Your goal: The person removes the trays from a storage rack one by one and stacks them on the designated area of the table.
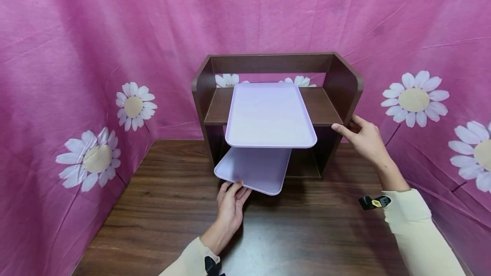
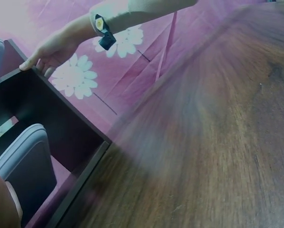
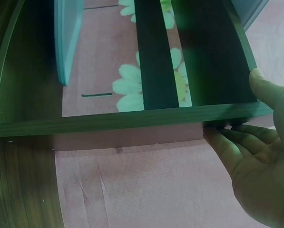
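Note:
A dark brown two-tier shelf (image 1: 264,64) stands on the table against the cloth. One pale lilac tray (image 1: 271,114) lies on its upper board and juts out over the front. Below it, a second lilac tray (image 1: 255,167) sits askew in the lower compartment, its front part sticking out and its rear hidden. My left hand (image 1: 230,208) pinches this lower tray's front edge, thumb on top. On the far right, my right hand (image 1: 366,139) grips the shelf's side panel near the upper board; in the right wrist view its thumb (image 3: 261,85) presses the front edge.
The wood-grain table (image 1: 161,208) spreads in front of the shelf and to both sides. A pink cloth (image 1: 153,20) with white daisies hangs behind and around it. Each wrist wears a small black camera, as on the right sleeve (image 1: 374,202).

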`<state>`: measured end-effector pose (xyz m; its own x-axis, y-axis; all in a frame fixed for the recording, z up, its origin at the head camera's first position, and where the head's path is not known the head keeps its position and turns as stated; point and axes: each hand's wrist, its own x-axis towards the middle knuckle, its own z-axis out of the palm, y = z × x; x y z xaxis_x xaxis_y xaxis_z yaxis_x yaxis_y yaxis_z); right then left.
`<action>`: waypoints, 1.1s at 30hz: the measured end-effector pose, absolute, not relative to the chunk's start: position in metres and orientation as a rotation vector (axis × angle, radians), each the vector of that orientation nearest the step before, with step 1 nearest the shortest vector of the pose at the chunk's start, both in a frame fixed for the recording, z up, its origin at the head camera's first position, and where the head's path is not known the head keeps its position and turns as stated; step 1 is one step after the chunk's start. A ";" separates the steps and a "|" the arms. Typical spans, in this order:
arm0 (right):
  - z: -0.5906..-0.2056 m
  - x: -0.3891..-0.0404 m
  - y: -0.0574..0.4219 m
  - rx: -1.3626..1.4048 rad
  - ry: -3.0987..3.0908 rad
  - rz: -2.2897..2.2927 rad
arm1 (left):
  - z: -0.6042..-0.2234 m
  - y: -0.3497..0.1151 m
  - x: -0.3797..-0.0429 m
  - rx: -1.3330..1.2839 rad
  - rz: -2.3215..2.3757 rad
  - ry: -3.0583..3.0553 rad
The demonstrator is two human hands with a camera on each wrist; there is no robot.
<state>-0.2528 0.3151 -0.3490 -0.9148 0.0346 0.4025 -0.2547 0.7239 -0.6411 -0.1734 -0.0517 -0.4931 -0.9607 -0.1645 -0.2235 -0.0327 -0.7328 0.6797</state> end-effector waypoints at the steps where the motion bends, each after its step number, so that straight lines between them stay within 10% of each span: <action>1: -0.349 -0.253 0.315 0.169 -2.539 1.026 | -0.492 -0.053 -0.173 0.411 -2.830 -1.125; 33: -0.350 -0.252 0.314 0.159 -2.548 1.048 | -0.482 -0.113 -0.193 0.262 -2.829 -1.384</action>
